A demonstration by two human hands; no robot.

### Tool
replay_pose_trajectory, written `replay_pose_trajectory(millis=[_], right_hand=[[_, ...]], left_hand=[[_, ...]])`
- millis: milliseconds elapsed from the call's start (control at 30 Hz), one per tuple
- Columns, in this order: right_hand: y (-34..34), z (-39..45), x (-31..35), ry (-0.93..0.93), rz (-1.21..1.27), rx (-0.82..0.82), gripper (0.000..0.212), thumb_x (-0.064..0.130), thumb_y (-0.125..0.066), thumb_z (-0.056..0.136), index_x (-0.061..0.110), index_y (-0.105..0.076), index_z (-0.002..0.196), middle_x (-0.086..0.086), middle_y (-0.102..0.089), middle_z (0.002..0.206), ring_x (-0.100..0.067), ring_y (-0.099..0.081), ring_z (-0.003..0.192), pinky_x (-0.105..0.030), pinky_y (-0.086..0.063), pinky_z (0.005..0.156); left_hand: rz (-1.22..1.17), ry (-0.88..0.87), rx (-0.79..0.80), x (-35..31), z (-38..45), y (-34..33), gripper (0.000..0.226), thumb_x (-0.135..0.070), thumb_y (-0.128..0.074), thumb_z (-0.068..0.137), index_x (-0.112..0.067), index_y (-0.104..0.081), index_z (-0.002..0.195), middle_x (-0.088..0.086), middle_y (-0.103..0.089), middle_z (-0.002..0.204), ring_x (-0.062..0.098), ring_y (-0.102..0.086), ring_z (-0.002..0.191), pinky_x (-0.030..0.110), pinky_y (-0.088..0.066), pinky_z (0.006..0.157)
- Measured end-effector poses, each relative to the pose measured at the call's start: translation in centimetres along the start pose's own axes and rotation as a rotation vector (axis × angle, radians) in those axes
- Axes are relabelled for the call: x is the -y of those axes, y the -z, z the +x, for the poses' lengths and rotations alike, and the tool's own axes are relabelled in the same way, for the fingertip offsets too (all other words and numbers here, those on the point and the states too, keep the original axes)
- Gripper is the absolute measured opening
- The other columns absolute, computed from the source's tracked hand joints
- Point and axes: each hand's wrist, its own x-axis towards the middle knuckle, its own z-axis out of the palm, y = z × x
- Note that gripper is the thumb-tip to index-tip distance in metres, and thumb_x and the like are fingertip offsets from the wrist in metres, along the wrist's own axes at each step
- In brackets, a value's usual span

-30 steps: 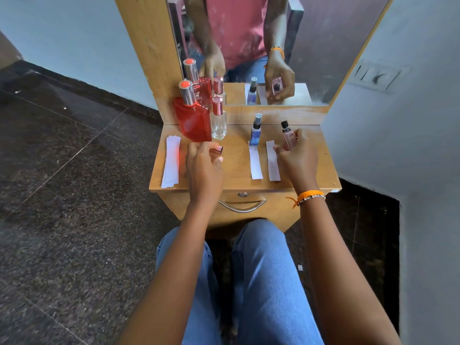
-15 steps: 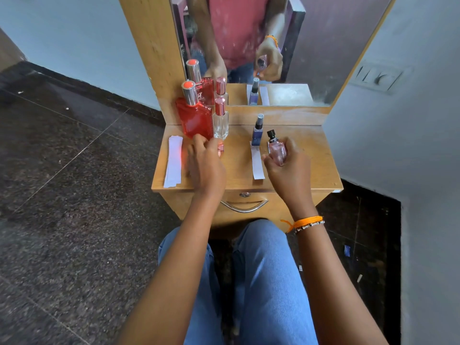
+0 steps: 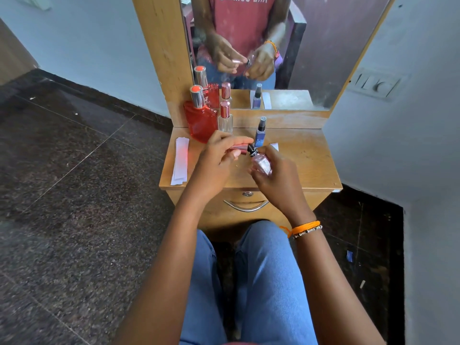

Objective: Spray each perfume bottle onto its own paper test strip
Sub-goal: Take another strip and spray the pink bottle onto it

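Pink perfume bottle (image 3: 261, 165), small, glassy, likely slippery and fragile, is held tilted above the worktop's (image 3: 311, 160) front edge, gripped around its body by the right hand (image 3: 276, 180); the left hand's (image 3: 219, 160) fingers (image 3: 240, 140) are closed on its cap (image 3: 237, 148).

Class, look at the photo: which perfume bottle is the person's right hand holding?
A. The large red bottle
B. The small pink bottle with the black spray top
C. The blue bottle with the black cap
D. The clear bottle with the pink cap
B. The right hand grips the small pink bottle, lifted off the table and tilted toward the left hand, while the red, clear and blue bottles stand on the table.
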Motion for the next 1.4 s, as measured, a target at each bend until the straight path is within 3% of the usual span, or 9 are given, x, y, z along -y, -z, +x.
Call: replay_pose_trajectory(millis=[200, 400, 533, 733, 933, 1067, 1167, 1300, 1400], right_hand=[[1.3, -0.6, 1.0, 0.09, -0.042, 0.14, 0.034, 0.007, -0.068, 0.079, 0.013, -0.059, 0.111, -0.01, -0.067, 0.088, -0.028, -0.06, 0.076, -0.035, -0.044, 0.064], [1.5, -1.3, 2.1, 0.124, 0.294, 0.207, 0.064, 0.004, -0.063, 0.086, 0.025, -0.034, 0.139, -0.004, -0.062, 0.083, -0.006, -0.054, 0.056, -0.02, -0.046, 0.057], [0.5, -1.2, 1.7, 0.058, 0.371, 0.074, 0.052, 0.006, -0.059, 0.089, 0.023, -0.041, 0.135, 0.013, -0.061, 0.087, -0.001, -0.056, 0.055, -0.019, -0.044, 0.053], [0.3, -1.2, -0.2, -0.161, 0.467, -0.124, 0.049, 0.005, -0.051, 0.086, 0.04, -0.042, 0.119, 0.004, -0.055, 0.072, -0.011, -0.048, 0.047, -0.026, -0.042, 0.046], [2.1, 0.8, -3.3, -0.251, 0.64, -0.151, 0.051, 0.016, -0.04, 0.082, 0.04, -0.037, 0.126, -0.01, -0.042, 0.109, -0.017, -0.047, 0.085, -0.031, -0.046, 0.073], [2.6, 2.9, -4.3, -0.131, 0.483, -0.203, 0.06, 0.011, -0.043, 0.088, 0.028, -0.018, 0.14, -0.021, -0.03, 0.14, -0.019, -0.039, 0.114, -0.038, -0.038, 0.104], [2.2, 4.5, -4.8, -0.068, 0.421, -0.198, 0.062, 0.002, -0.045, 0.086, 0.02, -0.02, 0.14, -0.021, -0.033, 0.134, -0.024, -0.041, 0.113, -0.039, -0.041, 0.101], [1.4, 5.5, -5.1, -0.011, 0.362, -0.176, 0.061, -0.002, -0.049, 0.087, 0.015, -0.022, 0.139, -0.011, -0.033, 0.134, -0.04, -0.045, 0.119, -0.045, -0.045, 0.103], [1.2, 6.0, -5.1, 0.007, 0.353, -0.152, 0.061, -0.004, -0.051, 0.087, 0.011, -0.022, 0.138, -0.003, -0.038, 0.128, -0.031, -0.05, 0.112, -0.036, -0.047, 0.099]], left_hand=[[-0.006, 0.079, 0.173, -2.1, -0.5, 1.9, 0.049, -0.003, -0.055, 0.088, -0.031, -0.05, 0.128, -0.003, -0.062, 0.106, 0.011, -0.058, 0.104, 0.026, -0.043, 0.096], [-0.251, 0.185, 0.086, -2.2, -0.7, 1.5, 0.059, -0.013, -0.065, 0.084, -0.022, -0.038, 0.136, 0.004, -0.067, 0.1, 0.011, -0.063, 0.09, 0.021, -0.05, 0.083], [-0.309, 0.252, 0.053, -1.4, -1.3, -0.1, 0.047, -0.03, -0.052, 0.093, -0.02, -0.038, 0.136, 0.001, -0.061, 0.113, 0.008, -0.062, 0.09, 0.018, -0.05, 0.08], [0.005, 0.228, -0.052, 0.3, -1.3, -2.0, 0.027, -0.02, -0.045, 0.095, -0.02, -0.054, 0.121, -0.003, -0.065, 0.103, 0.011, -0.059, 0.093, 0.024, -0.042, 0.084], [0.461, 0.003, -0.121, 0.6, -1.7, -4.5, 0.022, -0.014, -0.052, 0.088, -0.022, -0.065, 0.104, -0.004, -0.062, 0.106, 0.022, -0.051, 0.101, 0.026, -0.033, 0.083], [0.774, -0.036, -0.278, 1.0, -1.2, -2.6, 0.036, -0.028, -0.052, 0.089, -0.029, -0.051, 0.125, -0.003, -0.047, 0.135, 0.024, -0.032, 0.132, 0.046, -0.016, 0.114], [0.75, 0.173, -0.214, 2.8, -0.8, -0.8, 0.048, -0.034, -0.045, 0.093, -0.024, -0.035, 0.139, 0.003, -0.028, 0.152, 0.027, -0.009, 0.144, 0.054, 0.006, 0.114], [0.711, 0.253, -0.168, 4.2, -1.3, -1.1, 0.053, -0.036, -0.046, 0.093, -0.023, -0.03, 0.142, 0.003, -0.024, 0.153, 0.027, -0.001, 0.145, 0.055, 0.01, 0.112], [0.706, 0.287, -0.136, 4.8, -1.5, -1.4, 0.056, -0.037, -0.048, 0.092, -0.022, -0.029, 0.143, 0.002, -0.023, 0.153, 0.029, 0.001, 0.145, 0.056, 0.011, 0.112]])
